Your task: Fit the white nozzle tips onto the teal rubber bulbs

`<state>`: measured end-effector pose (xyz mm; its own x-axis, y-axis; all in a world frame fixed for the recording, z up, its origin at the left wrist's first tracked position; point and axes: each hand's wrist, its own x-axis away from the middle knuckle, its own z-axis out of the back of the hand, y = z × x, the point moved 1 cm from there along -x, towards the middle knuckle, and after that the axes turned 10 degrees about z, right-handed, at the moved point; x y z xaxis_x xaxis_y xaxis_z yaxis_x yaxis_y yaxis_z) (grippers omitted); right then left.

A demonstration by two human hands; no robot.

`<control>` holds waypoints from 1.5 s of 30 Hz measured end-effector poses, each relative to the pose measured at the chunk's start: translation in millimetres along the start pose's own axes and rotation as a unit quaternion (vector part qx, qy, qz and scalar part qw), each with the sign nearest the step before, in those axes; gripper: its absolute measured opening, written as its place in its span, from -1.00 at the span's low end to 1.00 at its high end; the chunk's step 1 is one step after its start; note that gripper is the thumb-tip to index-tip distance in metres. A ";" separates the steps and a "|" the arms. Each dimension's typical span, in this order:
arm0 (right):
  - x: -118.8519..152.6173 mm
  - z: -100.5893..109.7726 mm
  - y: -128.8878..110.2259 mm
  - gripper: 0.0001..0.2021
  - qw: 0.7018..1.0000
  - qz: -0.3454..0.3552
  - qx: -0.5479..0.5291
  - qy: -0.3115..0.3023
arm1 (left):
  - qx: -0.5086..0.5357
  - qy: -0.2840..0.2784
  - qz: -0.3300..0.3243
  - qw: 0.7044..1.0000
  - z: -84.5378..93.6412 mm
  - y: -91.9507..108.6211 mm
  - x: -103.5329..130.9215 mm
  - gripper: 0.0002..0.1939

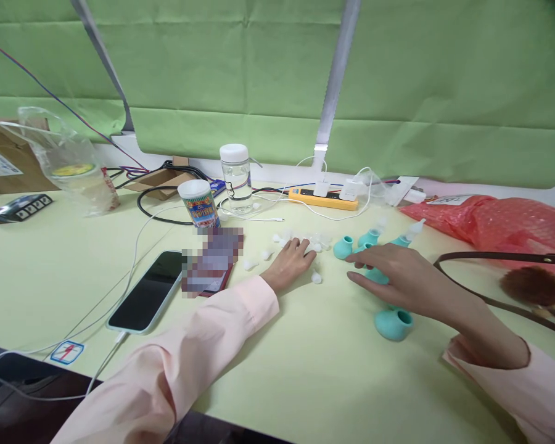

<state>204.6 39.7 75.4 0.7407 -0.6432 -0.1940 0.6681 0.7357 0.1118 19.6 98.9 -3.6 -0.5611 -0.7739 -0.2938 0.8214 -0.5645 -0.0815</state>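
Observation:
My left hand lies low over a scatter of small translucent white nozzles, its fingers bent and apart. One nozzle is right by its fingertips; no grip on it shows. A single nozzle rests just in front of that hand. My right hand is stretched out above several teal rubber bulbs, fingers extended, partly covering them. Left of its fingertips stands one open-necked bulb. Behind it, a bulb carries a clear nozzle. Nearer me, another bulb lies with its hole showing.
On the left are a phone on a cable and a second, pixelated phone. Behind them stand a printed canister and a water bottle. A yellow power strip lies at the back, red plastic packaging and a brown strap at right.

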 end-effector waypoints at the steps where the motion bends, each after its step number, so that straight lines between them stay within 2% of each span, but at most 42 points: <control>1: -0.1 0.0 -0.2 -0.70 1.000 0.002 0.002 0.003 | -0.005 0.001 -0.007 1.000 -0.3 0.0 0.0 -0.79; 7: -0.1 -0.5 -0.1 -0.70 1.000 0.005 0.009 0.012 | -0.019 0.015 -0.031 0.999 2.1 -0.6 2.3 -0.83; 17: 0.0 -3.0 -0.8 -0.74 0.998 0.025 0.018 0.049 | 0.022 0.081 -0.060 0.995 6.9 -4.3 2.6 -0.74; 20: -0.7 -4.4 -3.0 -0.75 0.995 0.022 0.020 0.090 | 0.061 0.118 -0.055 0.990 15.8 -2.8 6.3 -0.73; 24: -0.8 -6.7 -15.7 -0.69 0.985 0.000 -0.003 0.170 | 0.142 0.182 -0.019 0.973 29.3 11.3 21.2 -0.74; 27: -0.5 -9.6 -34.1 -0.61 0.984 0.013 -0.004 0.178 | 0.244 0.232 0.012 0.941 38.7 26.4 37.3 -0.78; 29: -0.2 -12.4 -47.1 -0.65 0.984 0.037 -0.001 0.172 | 0.406 0.253 0.036 0.877 44.0 33.7 47.2 -0.79; 31: -0.3 -16.4 -57.2 -0.72 0.985 0.056 0.001 0.161 | 0.489 0.249 0.055 0.834 47.8 38.5 54.3 -0.78; 33: -0.6 -21.4 -63.1 -0.78 0.985 0.061 0.004 0.161 | 0.526 0.235 0.070 0.814 50.2 40.7 58.9 -0.77; 38: -1.5 -36.4 -65.0 -0.83 0.978 0.047 -0.023 0.203 | 0.569 0.205 0.097 0.791 53.1 40.3 64.2 -0.78; 40: -0.9 -41.7 -66.0 -0.83 0.974 0.038 -0.052 0.216 | 0.600 0.180 0.120 0.770 53.2 37.9 64.0 -0.80; 43: 1.4 -47.3 -71.9 -0.78 0.960 0.008 -0.163 0.228 | 0.643 0.162 0.175 0.728 50.9 29.6 60.2 -0.84; 45: 2.7 -50.8 -77.9 -0.77 0.933 -0.026 -0.290 0.213 | 0.668 0.162 0.212 0.695 46.6 22.5 56.0 -0.91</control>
<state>151.0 -8.6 16.7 0.5313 -0.6287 -0.5678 0.4596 0.7770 -0.4302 1.8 29.4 22.5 -0.0679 -0.9687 -0.2387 -0.0439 -0.2361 0.9707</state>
